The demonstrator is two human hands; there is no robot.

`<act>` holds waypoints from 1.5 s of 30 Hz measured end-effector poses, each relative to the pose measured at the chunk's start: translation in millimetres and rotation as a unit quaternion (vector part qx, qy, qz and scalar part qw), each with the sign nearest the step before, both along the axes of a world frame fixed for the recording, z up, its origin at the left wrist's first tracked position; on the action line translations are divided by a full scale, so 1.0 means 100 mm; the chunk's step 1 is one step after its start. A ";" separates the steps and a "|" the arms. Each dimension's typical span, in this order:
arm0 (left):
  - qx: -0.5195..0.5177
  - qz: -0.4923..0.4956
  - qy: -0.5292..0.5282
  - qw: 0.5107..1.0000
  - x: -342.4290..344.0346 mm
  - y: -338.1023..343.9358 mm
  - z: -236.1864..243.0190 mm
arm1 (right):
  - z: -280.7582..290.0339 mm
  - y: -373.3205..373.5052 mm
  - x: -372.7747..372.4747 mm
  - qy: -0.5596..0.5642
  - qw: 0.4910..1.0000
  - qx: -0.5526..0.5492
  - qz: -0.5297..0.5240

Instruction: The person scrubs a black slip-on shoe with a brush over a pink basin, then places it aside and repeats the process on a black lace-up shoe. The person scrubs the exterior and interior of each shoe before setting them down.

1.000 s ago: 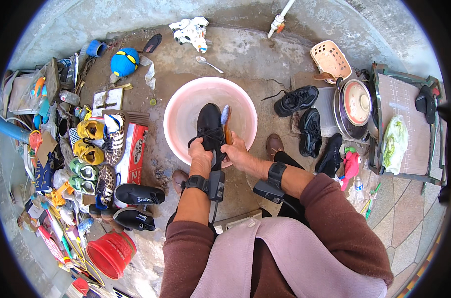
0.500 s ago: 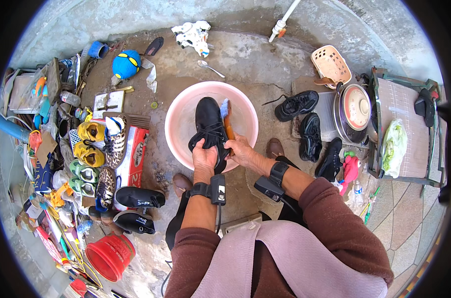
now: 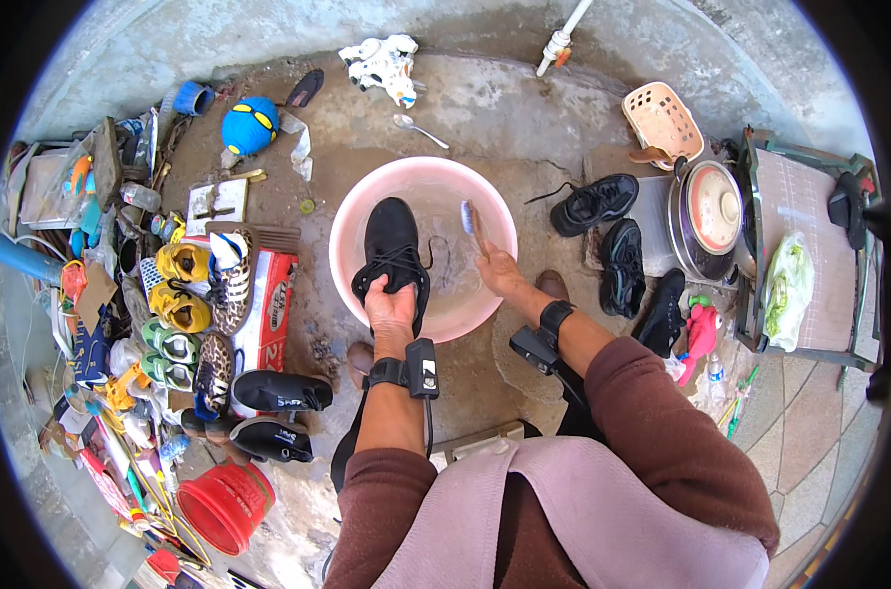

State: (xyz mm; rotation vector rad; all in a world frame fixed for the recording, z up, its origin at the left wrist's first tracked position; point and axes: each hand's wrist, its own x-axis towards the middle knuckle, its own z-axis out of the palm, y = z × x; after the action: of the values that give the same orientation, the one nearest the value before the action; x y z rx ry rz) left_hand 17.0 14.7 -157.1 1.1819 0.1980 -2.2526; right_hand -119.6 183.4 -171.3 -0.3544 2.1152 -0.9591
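Observation:
A pink basin with cloudy water stands on the ground in front of me. Over its left half, my left hand grips a black lace-up shoe by the ankle opening, toe pointing away from me. My right hand is closed round the wooden handle of a scrub brush over the basin's right side. The brush's pale bristles face left, apart from the shoe. A loose lace hangs at the shoe's right side.
Black shoes stand right of the basin, beside a lidded pot. On the left are yellow sneakers, black slip-on shoes, a red bucket and clutter. Beyond the basin lie a spoon and a blue ball.
My right hand has moved right with the brush, away from the shoe's side. The shoe has shifted slightly left in my left hand.

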 end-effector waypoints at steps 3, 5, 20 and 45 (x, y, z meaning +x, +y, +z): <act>-0.016 -0.014 0.013 1.000 -0.02 -0.07 -0.08 | -0.04 0.02 -0.16 0.100 0.981 0.114 0.123; -0.024 -0.022 0.006 0.999 -0.01 -0.06 -0.16 | 0.11 0.00 -0.15 -0.175 0.970 0.167 0.039; -0.116 -0.134 -0.078 0.981 -0.18 0.28 0.10 | 0.86 -0.80 -0.04 0.241 0.918 0.145 0.279; -0.039 -0.110 -0.168 0.979 -0.30 0.02 -0.25 | 0.43 -0.27 -0.23 0.101 0.967 0.128 0.198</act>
State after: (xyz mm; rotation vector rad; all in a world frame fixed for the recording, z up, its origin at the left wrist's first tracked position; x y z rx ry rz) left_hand -13.2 16.2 -182.3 1.5814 -0.1594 -2.1764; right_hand -142.5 156.3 -128.0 -0.7345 2.1997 -0.4269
